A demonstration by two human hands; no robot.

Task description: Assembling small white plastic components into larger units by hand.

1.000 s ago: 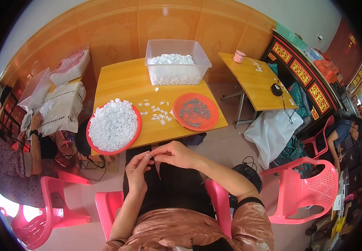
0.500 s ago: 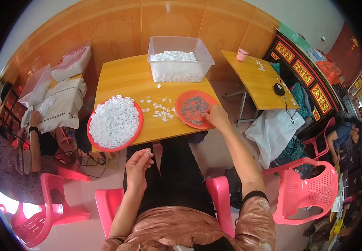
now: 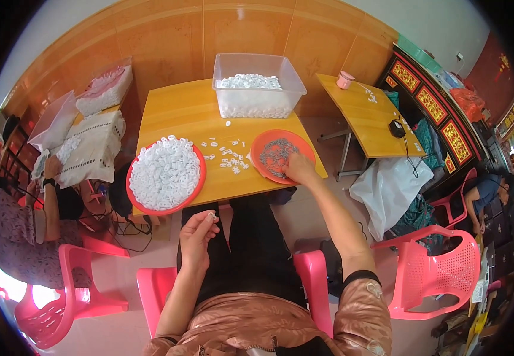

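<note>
Above my lap, my left hand [image 3: 197,236] pinches a small white plastic piece [image 3: 213,215] between thumb and fingertips. My right hand [image 3: 299,168] reaches into an orange-red plate [image 3: 302,144] at the table's right front, its fingers drawn together among small grey metal bits [image 3: 276,153]. Whatever sits between those fingertips is hidden. On the left front of the table stands a red-rimmed round tray [image 3: 201,185], heaped with white plastic pieces [image 3: 165,172]. Loose white pieces [image 3: 231,162] lie scattered between tray and plate.
A clear plastic bin [image 3: 260,99] of white pieces stands at the back of the yellow table [image 3: 180,110]. Another table [image 3: 352,113] with a pink cup [image 3: 344,80] is to the right. Pink chairs [image 3: 429,270] flank me; a co-worker [image 3: 22,231] sits at left.
My right hand has shifted slightly left and farther into the plate, among the metal bits. The left hand keeps its pinch on the white piece. The view has shifted slightly.
</note>
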